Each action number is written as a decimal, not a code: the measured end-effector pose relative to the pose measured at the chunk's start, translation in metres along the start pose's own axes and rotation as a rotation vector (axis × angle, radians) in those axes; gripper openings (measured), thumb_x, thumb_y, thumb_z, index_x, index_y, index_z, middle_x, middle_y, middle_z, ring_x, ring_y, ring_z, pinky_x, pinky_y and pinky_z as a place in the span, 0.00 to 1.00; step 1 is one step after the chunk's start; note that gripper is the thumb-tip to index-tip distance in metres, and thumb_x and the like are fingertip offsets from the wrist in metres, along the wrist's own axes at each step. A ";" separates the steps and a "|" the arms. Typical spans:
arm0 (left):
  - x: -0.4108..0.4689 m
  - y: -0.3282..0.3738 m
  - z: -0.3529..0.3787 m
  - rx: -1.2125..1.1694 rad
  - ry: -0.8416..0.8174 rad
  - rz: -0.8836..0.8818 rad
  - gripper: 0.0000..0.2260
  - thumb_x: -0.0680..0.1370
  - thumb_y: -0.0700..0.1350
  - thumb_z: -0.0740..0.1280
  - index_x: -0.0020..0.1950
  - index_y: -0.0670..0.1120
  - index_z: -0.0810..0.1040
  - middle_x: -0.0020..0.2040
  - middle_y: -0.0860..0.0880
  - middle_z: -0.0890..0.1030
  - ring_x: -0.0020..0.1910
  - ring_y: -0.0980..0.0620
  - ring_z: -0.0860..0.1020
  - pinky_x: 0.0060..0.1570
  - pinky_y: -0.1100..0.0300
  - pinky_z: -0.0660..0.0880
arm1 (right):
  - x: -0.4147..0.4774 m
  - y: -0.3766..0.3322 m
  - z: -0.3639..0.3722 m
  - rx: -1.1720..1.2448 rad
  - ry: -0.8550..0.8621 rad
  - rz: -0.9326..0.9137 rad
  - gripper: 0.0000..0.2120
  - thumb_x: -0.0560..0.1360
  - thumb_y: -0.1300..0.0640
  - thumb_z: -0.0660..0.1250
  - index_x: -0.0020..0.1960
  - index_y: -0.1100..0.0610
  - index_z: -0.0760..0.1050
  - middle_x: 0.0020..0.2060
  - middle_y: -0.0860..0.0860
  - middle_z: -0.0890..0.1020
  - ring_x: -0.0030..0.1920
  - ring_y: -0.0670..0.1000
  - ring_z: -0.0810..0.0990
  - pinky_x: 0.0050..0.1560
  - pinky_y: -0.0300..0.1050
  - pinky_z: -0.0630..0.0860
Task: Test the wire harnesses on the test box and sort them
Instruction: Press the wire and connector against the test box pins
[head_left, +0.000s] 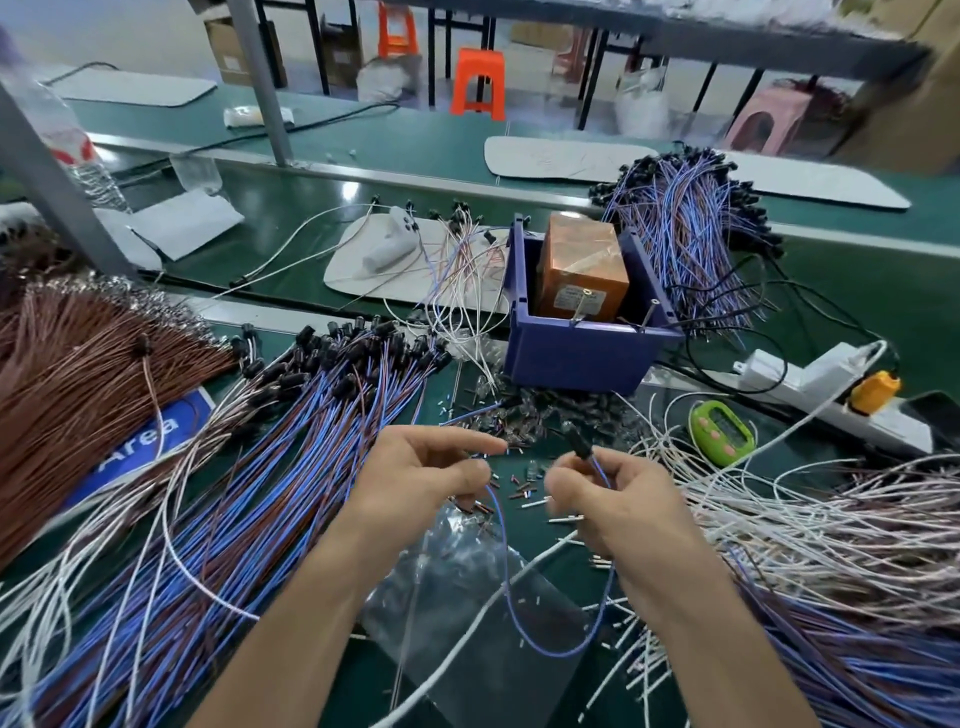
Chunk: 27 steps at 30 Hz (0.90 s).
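One blue-and-brown wire harness (506, 587) hangs in a loop between my two hands above the green bench. My left hand (421, 478) pinches its bare wire end between thumb and forefinger. My right hand (608, 499) grips the end with the black connector (579, 441), which points up and away. The test box (587, 306), a blue bin holding an orange-brown block with two metal pins at its front rim, stands just beyond my hands. A large fan of blue-and-brown harnesses (291, 457) lies to the left.
Another harness pile (691, 234) sits behind the box to the right, and white and blue wires (831, 545) lie at the right. Brown wires (67, 384) spread at far left. A green timer (722, 431), a white power strip (831, 395) and a clear bag (467, 597) are close by.
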<state>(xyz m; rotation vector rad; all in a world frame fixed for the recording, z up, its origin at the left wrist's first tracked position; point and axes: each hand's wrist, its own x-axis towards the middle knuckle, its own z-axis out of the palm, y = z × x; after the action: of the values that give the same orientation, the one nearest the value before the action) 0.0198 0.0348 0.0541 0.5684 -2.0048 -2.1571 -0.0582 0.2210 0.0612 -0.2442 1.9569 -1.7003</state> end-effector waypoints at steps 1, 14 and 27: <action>0.001 0.001 0.007 -0.016 -0.007 0.006 0.14 0.74 0.29 0.73 0.46 0.48 0.90 0.34 0.44 0.84 0.31 0.53 0.80 0.36 0.63 0.78 | 0.000 -0.001 0.007 -0.032 -0.029 -0.031 0.03 0.69 0.58 0.76 0.40 0.56 0.83 0.30 0.49 0.82 0.26 0.43 0.75 0.26 0.33 0.68; 0.014 -0.017 0.000 -0.215 0.332 -0.034 0.12 0.76 0.28 0.71 0.46 0.44 0.89 0.33 0.41 0.84 0.29 0.53 0.79 0.32 0.65 0.78 | 0.013 0.015 0.014 -0.085 -0.014 -0.033 0.18 0.69 0.52 0.77 0.34 0.66 0.74 0.23 0.55 0.75 0.28 0.51 0.69 0.32 0.41 0.64; 0.000 0.003 0.025 -0.082 0.020 0.033 0.08 0.68 0.40 0.78 0.42 0.54 0.90 0.42 0.47 0.88 0.43 0.54 0.86 0.47 0.62 0.81 | 0.011 0.005 0.015 0.095 -0.063 -0.064 0.09 0.75 0.64 0.73 0.37 0.62 0.81 0.25 0.53 0.74 0.25 0.47 0.71 0.29 0.34 0.67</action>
<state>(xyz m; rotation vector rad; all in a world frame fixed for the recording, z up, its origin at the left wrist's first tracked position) 0.0100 0.0574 0.0577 0.5385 -1.8926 -2.1934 -0.0591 0.2035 0.0523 -0.3243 1.8352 -1.7987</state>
